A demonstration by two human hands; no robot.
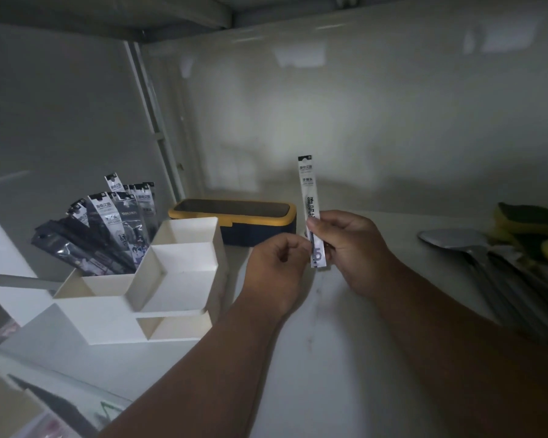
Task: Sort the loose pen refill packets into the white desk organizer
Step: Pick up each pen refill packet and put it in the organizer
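- One pen refill packet (310, 210) stands upright above the desk, long axis vertical, well to the right of the white desk organizer (159, 279).
- The right hand (351, 248) pinches it near the lower end; the left hand (276, 267) has its fingertips closed against the bottom edge.
- The left hand is nearer the organizer.
- The organizer's back-left compartment holds a fanned bunch of refill packets (108, 229), roughly eight; overlap hides the exact count. Four other compartments show empty.
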